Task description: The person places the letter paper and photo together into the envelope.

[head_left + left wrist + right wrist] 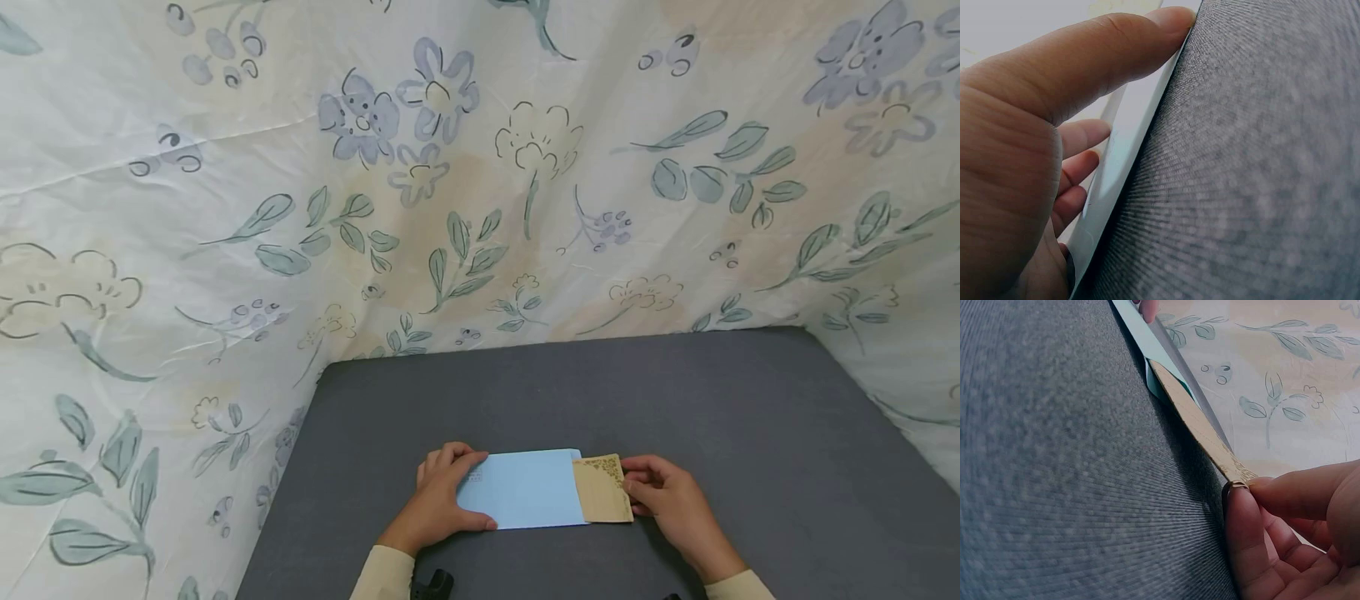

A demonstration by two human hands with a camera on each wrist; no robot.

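A light blue envelope [525, 490] lies on the dark grey table, its opening to the right. My left hand [447, 493] holds its left end, thumb at the near edge and fingers at the far edge. From the opening sticks out a tan card [602, 490] with an ornate brown pattern along its corner; the rest of it is hidden inside. Between thumb and fingertips, my right hand [666, 493] pinches the card's outer end. In the right wrist view the card [1191, 422] tilts up a little from the cloth, and the envelope's mouth [1155, 384] gapes around it.
The grey table surface [570, 400] stretches behind and to both sides of the hands. White fabric [480, 208] with flowers and leaves hangs beyond its back edge and along the sides. A small black object [432, 585] shows beside the left sleeve.
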